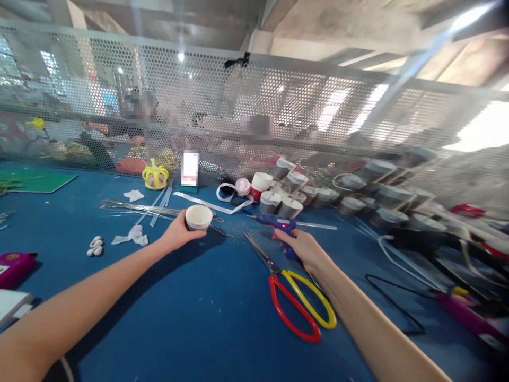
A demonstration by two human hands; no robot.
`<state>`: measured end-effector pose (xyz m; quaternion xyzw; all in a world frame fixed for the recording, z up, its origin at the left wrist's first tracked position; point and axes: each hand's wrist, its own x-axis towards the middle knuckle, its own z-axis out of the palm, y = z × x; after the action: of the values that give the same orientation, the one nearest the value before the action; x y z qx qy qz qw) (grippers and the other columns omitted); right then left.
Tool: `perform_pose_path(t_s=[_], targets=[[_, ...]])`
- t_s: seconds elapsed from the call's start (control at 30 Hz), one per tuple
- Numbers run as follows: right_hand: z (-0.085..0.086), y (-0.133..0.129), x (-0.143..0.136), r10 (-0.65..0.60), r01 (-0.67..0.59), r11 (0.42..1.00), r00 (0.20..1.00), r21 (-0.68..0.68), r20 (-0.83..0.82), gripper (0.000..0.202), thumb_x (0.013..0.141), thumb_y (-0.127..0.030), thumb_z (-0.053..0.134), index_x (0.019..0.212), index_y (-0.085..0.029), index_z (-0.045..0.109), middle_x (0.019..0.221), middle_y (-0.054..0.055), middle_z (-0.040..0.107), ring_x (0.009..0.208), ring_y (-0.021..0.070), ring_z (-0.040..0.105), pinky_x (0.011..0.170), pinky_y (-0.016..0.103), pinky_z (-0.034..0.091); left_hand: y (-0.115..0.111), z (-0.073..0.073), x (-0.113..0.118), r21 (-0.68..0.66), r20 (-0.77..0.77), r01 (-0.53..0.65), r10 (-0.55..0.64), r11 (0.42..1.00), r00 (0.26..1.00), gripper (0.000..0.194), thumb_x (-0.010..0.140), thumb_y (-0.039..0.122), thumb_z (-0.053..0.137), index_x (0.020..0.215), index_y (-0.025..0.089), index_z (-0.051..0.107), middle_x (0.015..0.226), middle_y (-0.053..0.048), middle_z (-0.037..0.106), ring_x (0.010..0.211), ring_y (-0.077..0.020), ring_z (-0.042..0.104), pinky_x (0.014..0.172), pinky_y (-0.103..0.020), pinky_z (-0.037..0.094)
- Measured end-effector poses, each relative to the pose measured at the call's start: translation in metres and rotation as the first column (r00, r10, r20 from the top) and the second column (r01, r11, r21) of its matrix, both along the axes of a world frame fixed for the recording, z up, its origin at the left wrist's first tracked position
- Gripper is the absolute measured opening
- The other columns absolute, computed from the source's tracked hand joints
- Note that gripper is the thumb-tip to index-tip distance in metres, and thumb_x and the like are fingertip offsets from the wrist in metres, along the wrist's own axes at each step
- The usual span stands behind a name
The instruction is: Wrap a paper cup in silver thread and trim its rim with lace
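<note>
My left hand (183, 232) is closed around a small white cup (199, 217), its open mouth facing me. In my right hand (300, 245) is a blue glue gun (278, 221), gripped by its handle; a red light shows on its body and its nozzle points left toward the cup, with a gap between. A clear glue stick (316, 225) sticks out of its back end. Just below the gun lie scissors (270, 265) with one red and one yellow handle, their blades slightly apart, touched by neither hand.
Several grey cups (292, 206) are piled along a perforated metal screen (207, 95). A phone (190, 171) stands beside a yellow crown-shaped piece (155, 175). Thin wires (135, 207), white ribbon (210, 203) and lace (135, 236) lie leftward. A black cord (397, 302) crosses the right side.
</note>
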<state>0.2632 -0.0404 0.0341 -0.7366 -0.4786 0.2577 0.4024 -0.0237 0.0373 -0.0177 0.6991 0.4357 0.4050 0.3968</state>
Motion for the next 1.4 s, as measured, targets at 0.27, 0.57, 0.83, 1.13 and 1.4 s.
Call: perform_pose_path(t_s=[0.27, 0.57, 0.83, 1.13, 1.4], targets=[[-0.012, 0.022, 0.027, -0.013, 0.058, 0.994, 0.897, -0.090, 0.442, 0.036, 0.074, -0.042, 0.051, 0.046, -0.019, 0.052, 0.049, 0.007, 0.059, 0.054, 0.0228, 0.060, 0.049, 0.029, 0.039, 0.001, -0.007, 0.001, 0.033, -0.171, 0.025, -0.019, 0.999, 0.985, 0.072, 0.058, 0.043, 0.070, 0.118, 0.014, 0.041, 0.116, -0.013, 0.057, 0.108, -0.0264, 0.053, 0.090, -0.039, 0.042], [-0.013, 0.023, 0.033, 0.074, 0.035, 0.988, 0.743, -0.148, 0.665, 0.034, 0.068, -0.045, 0.056, 0.045, -0.021, 0.055, 0.051, 0.010, 0.063, 0.064, 0.0308, 0.064, 0.053, 0.034, 0.042, 0.028, 0.036, -0.032, 0.087, -0.608, 0.131, -0.051, 0.988, 0.792, 0.048, 0.049, 0.026, 0.074, 0.093, 0.014, 0.063, 0.087, -0.009, 0.069, 0.079, -0.0258, 0.063, 0.068, -0.030, 0.047], [0.014, 0.001, 0.017, 0.090, -0.037, 0.995, 0.766, -0.096, 0.636, 0.035, 0.075, -0.044, 0.050, 0.086, -0.016, 0.067, 0.078, 0.011, 0.071, 0.072, 0.0279, 0.065, 0.061, 0.034, 0.047, 0.055, 0.047, -0.080, 0.284, -0.830, 0.105, 0.190, 0.953, 0.525, 0.014, 0.068, 0.013, 0.055, 0.071, 0.019, 0.067, 0.078, -0.005, 0.068, 0.077, -0.0198, 0.061, 0.065, -0.025, 0.042], [0.025, -0.020, -0.018, 0.100, -0.127, 0.992, 0.844, 0.014, 0.527, 0.027, 0.069, -0.038, 0.056, 0.083, -0.017, 0.066, 0.086, 0.010, 0.070, 0.078, 0.0252, 0.064, 0.071, 0.034, 0.049, 0.046, 0.019, -0.066, 0.409, -0.876, 0.239, 0.306, 0.881, 0.372, 0.022, 0.079, 0.009, 0.045, 0.080, 0.015, 0.066, 0.083, -0.010, 0.064, 0.082, -0.0197, 0.060, 0.071, -0.028, 0.041], [0.027, -0.029, -0.026, 0.134, -0.190, 0.980, 0.858, 0.065, 0.495, 0.032, 0.068, -0.042, 0.054, 0.084, -0.018, 0.066, 0.085, 0.008, 0.069, 0.076, 0.0236, 0.063, 0.071, 0.034, 0.048, 0.044, 0.032, -0.073, 0.437, -0.877, 0.274, 0.339, 0.857, 0.340, 0.019, 0.083, 0.020, 0.047, 0.086, 0.016, 0.065, 0.088, -0.009, 0.065, 0.086, -0.0197, 0.058, 0.068, -0.026, 0.038]])
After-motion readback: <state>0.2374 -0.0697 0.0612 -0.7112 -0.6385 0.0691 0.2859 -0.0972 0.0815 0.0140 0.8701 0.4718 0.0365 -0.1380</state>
